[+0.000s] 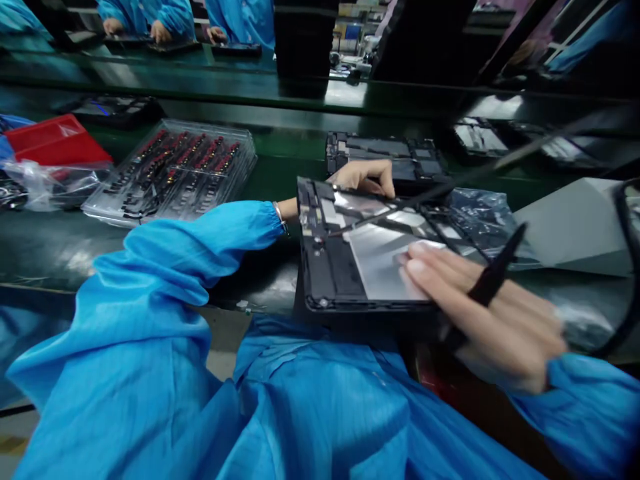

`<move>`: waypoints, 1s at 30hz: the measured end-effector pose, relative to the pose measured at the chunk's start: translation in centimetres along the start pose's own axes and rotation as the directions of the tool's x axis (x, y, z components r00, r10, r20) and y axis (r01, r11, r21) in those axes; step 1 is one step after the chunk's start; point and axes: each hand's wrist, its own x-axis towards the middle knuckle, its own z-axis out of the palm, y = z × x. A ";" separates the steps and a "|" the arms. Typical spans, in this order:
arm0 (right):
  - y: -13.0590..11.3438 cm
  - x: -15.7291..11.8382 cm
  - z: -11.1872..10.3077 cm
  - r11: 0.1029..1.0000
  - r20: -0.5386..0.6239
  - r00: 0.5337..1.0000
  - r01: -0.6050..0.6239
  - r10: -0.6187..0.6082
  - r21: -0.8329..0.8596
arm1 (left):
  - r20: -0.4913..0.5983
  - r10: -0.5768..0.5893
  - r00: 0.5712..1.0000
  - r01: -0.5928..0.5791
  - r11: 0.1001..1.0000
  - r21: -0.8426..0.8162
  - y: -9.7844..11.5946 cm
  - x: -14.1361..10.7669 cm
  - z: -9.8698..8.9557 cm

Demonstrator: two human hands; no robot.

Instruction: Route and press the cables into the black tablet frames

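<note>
An opened tablet [333, 273], its inside parts and silvery battery [385, 260] facing up, is tilted toward me above the bench edge. My left hand [363, 177] grips its far edge, with fingers curled and partly hidden behind it. The fingers of my right hand [490, 313] lie over the battery, blurred by motion. Tucked in that same hand is a black pointed tool, which looks like tweezers [495, 273], its tip sticking up away from the tablet. A thin dark strip or cord [480, 175] crosses above the tablet, blurred.
A clear plastic tray [170, 173] of small red and black parts is at left, beside a red sheet [60, 141] and plastic bags. Another opened tablet [390, 157] lies behind mine. At right are a clear bag [480, 213] and white box [575, 227]. Co-workers' hands [160, 30] are across the bench.
</note>
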 end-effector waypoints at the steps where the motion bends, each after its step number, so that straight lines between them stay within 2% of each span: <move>1: 0.4 -0.4 0.2 0.987 0.096 0.990 0.115 -0.104 -0.113 | 0.029 -0.034 0.999 0.033 0.999 0.017 -0.9 -0.3 -0.5; 2: 0.9 -0.9 0.3 0.941 0.201 0.956 0.258 -0.215 -0.218 | 0.042 -0.081 0.996 0.078 0.995 0.065 -1.6 -0.7 -1.1; 4: 1.7 -1.6 0.4 0.785 0.361 0.848 0.509 -0.388 -0.352 | 0.002 -0.177 0.984 0.171 0.952 0.253 -2.4 -1.7 -2.6; 6: 2.4 -2.2 0.5 0.699 0.420 0.792 0.599 -0.443 -0.391 | -0.074 -0.227 0.971 0.236 0.859 0.455 -2.2 -2.6 -3.8; 8: 2.9 -2.8 1.0 0.696 0.443 0.792 0.594 -0.419 -0.404 | -0.075 -0.246 0.966 0.242 0.771 0.588 -1.5 -3.3 -4.1; 11: 3.2 -3.3 2.0 0.689 0.490 0.779 0.601 -0.392 -0.404 | 0.043 -0.253 0.966 0.154 0.704 0.694 -0.5 -4.3 -2.2; 14: 2.6 -3.0 2.1 0.637 0.581 0.689 0.690 -0.434 -0.342 | 0.110 -0.262 0.959 0.087 0.638 0.765 -0.7 -5.5 1.2; 15: 2.2 -2.5 1.7 0.652 0.588 0.682 0.689 -0.435 -0.316 | 0.095 -0.266 0.959 0.088 0.601 0.794 -0.9 -5.9 2.1; 16: 1.8 -1.8 1.3 0.689 0.572 0.705 0.657 -0.419 -0.305 | 0.069 -0.266 0.962 0.097 0.564 0.820 -1.2 -6.2 2.9; 17: 1.5 -0.9 0.7 0.735 0.537 0.749 0.603 -0.389 -0.310 | 0.045 -0.263 0.964 0.107 0.536 0.837 -1.5 -6.5 3.3; 19: 1.3 1.5 -0.2 0.798 0.432 0.843 0.487 -0.322 -0.355 | 0.040 -0.253 0.967 0.103 0.527 0.844 -1.9 -6.8 3.6; 20: 1.5 2.9 -0.6 0.812 0.394 0.864 0.459 -0.313 -0.362 | 0.058 -0.242 0.969 0.085 0.538 0.838 -2.0 -6.8 3.5; 23: 3.5 6.9 -0.6 0.862 0.318 0.902 0.392 -0.291 -0.323 | 0.108 -0.201 0.974 0.025 0.566 0.824 -2.2 -6.8 2.9; 25: 5.2 8.7 -0.2 0.913 0.285 0.935 0.294 -0.213 -0.282 | 0.107 -0.189 0.976 0.018 0.561 0.828 -2.2 -6.8 2.8; 27: 6.5 9.6 0.3 0.945 0.278 0.948 0.222 -0.153 -0.240 | 0.093 -0.190 0.977 0.029 0.553 0.832 -2.2 -6.9 2.9; 30: 7.2 9.6 0.4 0.977 0.304 0.945 0.169 -0.123 -0.128 | 0.086 -0.174 0.981 0.024 0.548 0.836 -2.2 -7.0 3.2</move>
